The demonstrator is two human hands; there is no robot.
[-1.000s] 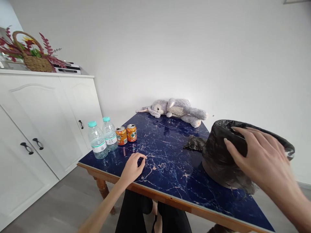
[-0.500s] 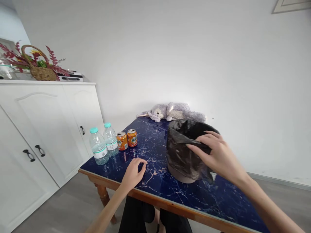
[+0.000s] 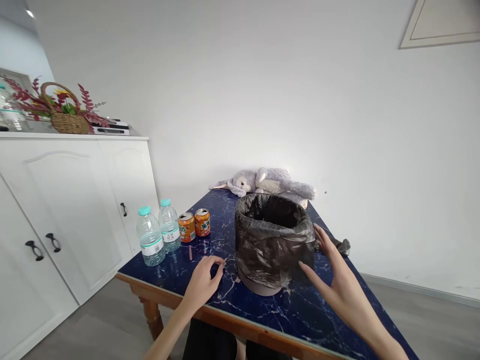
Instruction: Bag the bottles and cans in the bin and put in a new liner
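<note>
A trash can (image 3: 258,288) stands upright on the blue table, lined with a black trash bag (image 3: 267,252) that folds over its rim and covers most of its outside. At its right side is my right hand (image 3: 339,287), thumb in front and fingers partly behind the bag. This hand is open; whether it presses on the bag I cannot tell. My left hand (image 3: 203,281) rests near the table's front edge, left of the can, with loosely curled fingers, a gap before the thumb and nothing held.
Two water bottles (image 3: 150,240) and two orange drink cans (image 3: 202,223) stand on the left of the table (image 3: 225,210). A plush rabbit (image 3: 262,182) lies at the back by the wall. Some crumpled dark plastic (image 3: 343,246) is at the right edge. A white cabinet (image 3: 75,200) stands left.
My right hand has let go of the bag's rim and moved down to the can's right side. The bag's edge now lies over the rim. The can sits farther left. My left hand stays put.
</note>
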